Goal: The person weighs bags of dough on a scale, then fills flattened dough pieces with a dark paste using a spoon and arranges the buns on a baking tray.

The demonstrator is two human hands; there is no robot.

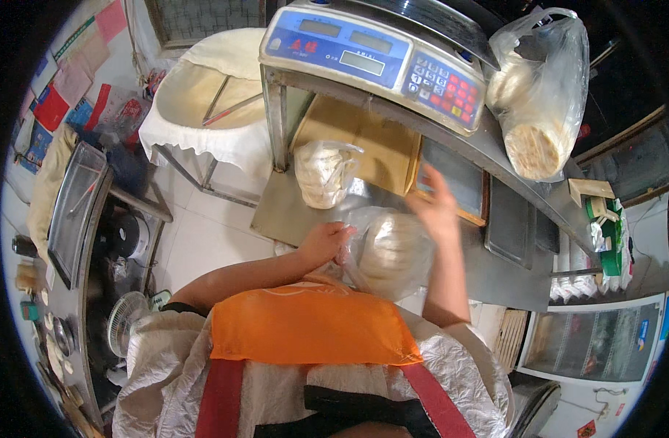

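Observation:
My left hand (325,243) is closed on the gathered edge of a clear plastic bag (394,252) in front of my orange apron. Pale, rounded pieces that look like flatbreads or dough are packed inside it. Just beyond the bag's right side, my right hand (435,203) is raised and slightly blurred by motion, its fingers stretched out and apart. I see nothing in that hand. A second clear bag (325,174) with similar pale pieces sits on the metal shelf, farther off and to the left.
A blue-and-white scale (371,55) stands on the upper shelf, beside a tall bag of stacked flatbreads (535,109). Wooden trays (356,139) lean below. A cloth-lined tub (196,95) stands at far left, a fan (128,321) at left, and a glass-topped freezer (597,339) at right.

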